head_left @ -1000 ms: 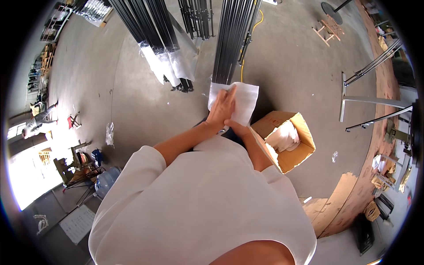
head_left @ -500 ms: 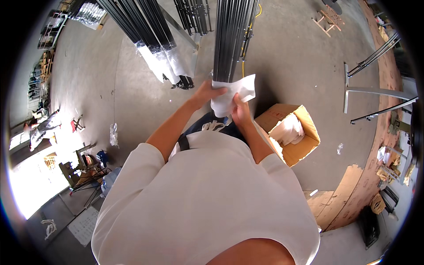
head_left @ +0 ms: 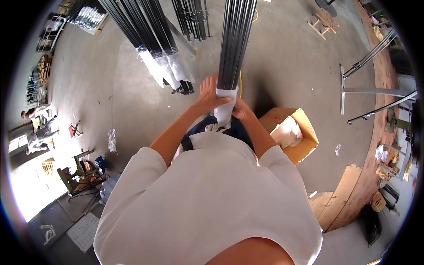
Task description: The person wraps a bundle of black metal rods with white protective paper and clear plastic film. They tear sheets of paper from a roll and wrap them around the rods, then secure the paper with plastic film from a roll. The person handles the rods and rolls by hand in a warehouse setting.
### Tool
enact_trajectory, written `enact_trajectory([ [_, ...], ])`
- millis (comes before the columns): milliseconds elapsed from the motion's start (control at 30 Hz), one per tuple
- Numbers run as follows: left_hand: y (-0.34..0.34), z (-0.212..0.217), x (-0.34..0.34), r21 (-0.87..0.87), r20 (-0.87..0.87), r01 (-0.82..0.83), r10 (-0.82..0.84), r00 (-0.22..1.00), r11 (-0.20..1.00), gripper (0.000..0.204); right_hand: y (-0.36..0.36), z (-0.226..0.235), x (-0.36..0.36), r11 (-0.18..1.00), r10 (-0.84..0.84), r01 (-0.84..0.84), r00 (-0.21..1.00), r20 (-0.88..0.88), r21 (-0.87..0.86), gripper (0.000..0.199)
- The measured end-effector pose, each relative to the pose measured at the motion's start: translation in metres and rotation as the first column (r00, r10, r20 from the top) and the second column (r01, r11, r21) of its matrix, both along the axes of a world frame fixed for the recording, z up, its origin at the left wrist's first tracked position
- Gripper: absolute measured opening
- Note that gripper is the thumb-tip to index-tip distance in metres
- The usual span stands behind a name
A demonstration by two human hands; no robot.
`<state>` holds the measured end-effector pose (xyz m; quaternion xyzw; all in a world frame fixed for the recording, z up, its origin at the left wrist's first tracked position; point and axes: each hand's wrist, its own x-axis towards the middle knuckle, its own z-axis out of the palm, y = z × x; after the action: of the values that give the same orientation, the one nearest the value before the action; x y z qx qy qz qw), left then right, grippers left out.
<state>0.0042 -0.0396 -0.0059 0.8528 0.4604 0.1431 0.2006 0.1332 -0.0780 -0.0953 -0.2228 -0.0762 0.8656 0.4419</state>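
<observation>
A bundle of long black metal tubes (head_left: 235,48) slants up and away in front of me. A white wrapping sheet (head_left: 224,114) is folded snugly round its near end; paper or thin foam, I cannot tell. My left hand (head_left: 207,98) lies along the left side of the bundle, fingers stretched out and the thumb laid across the sheet. On the other side, my right hand (head_left: 241,109) is closed on the sheet's right edge, its fingertips partly hidden behind the bundle.
Right of my legs stands an open cardboard box (head_left: 308,132) with white sheets (head_left: 288,132) inside. More black tubes (head_left: 143,26) with wrapped ends lie at the left. A grey metal stand (head_left: 373,91) is to the right; a small wooden stool (head_left: 324,23) is farther off.
The sheet's loose flap on the right has been folded round the tube ends. My left fingers have straightened, and my right hand has moved from the front to the side.
</observation>
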Motion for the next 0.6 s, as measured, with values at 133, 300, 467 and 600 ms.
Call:
enact_trajectory([
  [133, 0.014, -0.009, -0.017, -0.29, 0.28, 0.089, -0.005, 0.96, 0.953, 0.098, -0.004, -0.004, -0.011, 1.0, -0.013, 0.012, 0.999, 0.044, 0.015, 0.03],
  [300, 0.027, 0.018, -0.035, -0.731, 0.598, 0.443, 0.174, 0.782, 0.52, 0.096, -0.004, -0.024, -0.02, 0.993, 0.078, -0.075, 0.997, -0.03, 0.091, 0.028],
  [467, 0.046, -0.028, -0.059, -0.81, 0.444, 0.328, 0.142, 0.885, 0.485, 0.054, -0.025, -0.019, -0.014, 1.0, 0.003, -0.004, 0.989, -0.15, -0.008, 0.015],
  [600, 0.046, -0.03, -0.061, -0.816, 0.445, 0.402, 0.007, 0.896, 0.416, 0.048, -0.024, -0.04, -0.026, 0.992, 0.079, -0.051, 0.963, -0.259, 0.114, 0.017],
])
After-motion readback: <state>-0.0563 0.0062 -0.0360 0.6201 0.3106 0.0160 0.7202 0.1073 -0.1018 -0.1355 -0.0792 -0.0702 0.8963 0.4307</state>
